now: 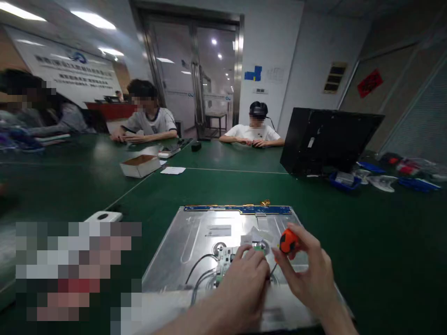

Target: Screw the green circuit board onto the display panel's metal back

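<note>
Pinching the orange-handled tool (288,241) in your right hand (309,267), you rest your left hand (248,272) — grip unclear — over the circuit board (225,257), likely steadying it on the metal panel (167,265) toward your edge of the worktop (223,187).

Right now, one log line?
left hand: on circuit board | right hand: holds orange-black screwdriver | beneath: silver metal panel

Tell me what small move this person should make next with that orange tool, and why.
Perhaps check where the tip of the orange-and-black tool sits before turning it: the right hand pinches it above the metal panel, the left hand lies over the circuit board, and the tip is hard to make out.
</note>
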The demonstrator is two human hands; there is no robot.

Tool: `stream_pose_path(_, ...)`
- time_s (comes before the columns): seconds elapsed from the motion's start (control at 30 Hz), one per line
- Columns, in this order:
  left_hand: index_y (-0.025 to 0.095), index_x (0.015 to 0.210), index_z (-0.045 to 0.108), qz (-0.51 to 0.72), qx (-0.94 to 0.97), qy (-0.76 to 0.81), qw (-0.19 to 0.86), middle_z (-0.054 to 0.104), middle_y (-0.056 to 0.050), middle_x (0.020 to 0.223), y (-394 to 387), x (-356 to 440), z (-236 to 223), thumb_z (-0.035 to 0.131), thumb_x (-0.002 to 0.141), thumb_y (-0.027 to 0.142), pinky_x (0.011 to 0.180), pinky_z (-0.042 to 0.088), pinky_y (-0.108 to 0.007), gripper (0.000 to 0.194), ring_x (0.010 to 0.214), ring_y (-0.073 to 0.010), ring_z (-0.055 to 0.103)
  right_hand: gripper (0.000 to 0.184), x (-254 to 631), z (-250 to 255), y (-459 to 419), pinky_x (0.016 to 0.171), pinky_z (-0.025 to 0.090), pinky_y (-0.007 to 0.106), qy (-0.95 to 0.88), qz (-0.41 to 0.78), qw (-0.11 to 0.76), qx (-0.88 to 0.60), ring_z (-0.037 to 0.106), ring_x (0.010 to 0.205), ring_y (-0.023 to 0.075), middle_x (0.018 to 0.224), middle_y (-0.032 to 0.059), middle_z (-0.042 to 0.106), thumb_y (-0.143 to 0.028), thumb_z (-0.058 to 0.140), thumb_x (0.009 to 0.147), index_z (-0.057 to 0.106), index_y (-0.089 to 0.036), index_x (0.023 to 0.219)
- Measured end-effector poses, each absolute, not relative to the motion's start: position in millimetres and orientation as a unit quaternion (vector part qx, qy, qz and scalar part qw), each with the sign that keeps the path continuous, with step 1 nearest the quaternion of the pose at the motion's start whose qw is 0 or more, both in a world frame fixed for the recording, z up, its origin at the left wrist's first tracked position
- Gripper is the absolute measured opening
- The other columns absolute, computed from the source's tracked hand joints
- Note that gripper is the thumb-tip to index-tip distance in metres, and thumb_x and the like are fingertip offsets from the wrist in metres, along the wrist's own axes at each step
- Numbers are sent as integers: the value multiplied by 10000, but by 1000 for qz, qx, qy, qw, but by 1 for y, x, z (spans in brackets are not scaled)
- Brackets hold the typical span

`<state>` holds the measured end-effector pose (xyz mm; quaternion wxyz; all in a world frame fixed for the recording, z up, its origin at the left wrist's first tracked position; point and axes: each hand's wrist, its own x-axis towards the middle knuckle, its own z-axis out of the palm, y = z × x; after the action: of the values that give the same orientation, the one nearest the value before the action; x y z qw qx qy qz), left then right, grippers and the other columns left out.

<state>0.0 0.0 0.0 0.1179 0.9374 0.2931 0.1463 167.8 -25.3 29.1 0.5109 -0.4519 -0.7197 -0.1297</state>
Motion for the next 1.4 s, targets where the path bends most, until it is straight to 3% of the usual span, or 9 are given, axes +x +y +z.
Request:
stream_pose_path(0.33, 190, 991, 578, 180, 933, 285, 124, 631, -86, 1036, -1, 0, 3, 531, 846, 175, 1078, 330, -477, 153, 1023, -263, 571, 410, 169, 33, -30, 479, 525, 259, -722, -102, 502, -465, 613, 540, 132, 890, 52, 676, -334, 533, 974, 423, -174, 1334)
stream_pose_path(0.53, 172, 919, 590, 192, 929, 290, 125, 633, -74, 961, -1, 0, 2, 552, 794, 145, 1075, 331, -456, 133, 941, -242, 570, 382, 167, 37, -32, 500, 545, 265, -722, -73, 511, -460, 644, 570, 136, 927, 65, 693, -253, 459, 983, 409, -179, 1355)
stream_pose_path(1.07, 195, 1013, 579, 181, 933, 284, 130, 633, -82, 1040, -2, 0, 4, 527, 868, 181, 1085, 321, -476, 155, 1028, -261, 576, 391, 170, 32, -26, 453, 512, 257, -729, -112, 509, -444, 576, 522, 130, 786, -10, 618, -303, 572, 970, 432, -215, 1324)
stream_pose_path(1.4, 181, 934, 580, 193, 930, 287, 128, 634, -71, 980, -2, 0, 2, 523, 854, 160, 1077, 322, -460, 100, 967, -243, 576, 413, 168, 35, -32, 491, 556, 281, -724, -75, 508, -461, 633, 558, 141, 949, 65, 700, -253, 507, 963, 421, -195, 1362)
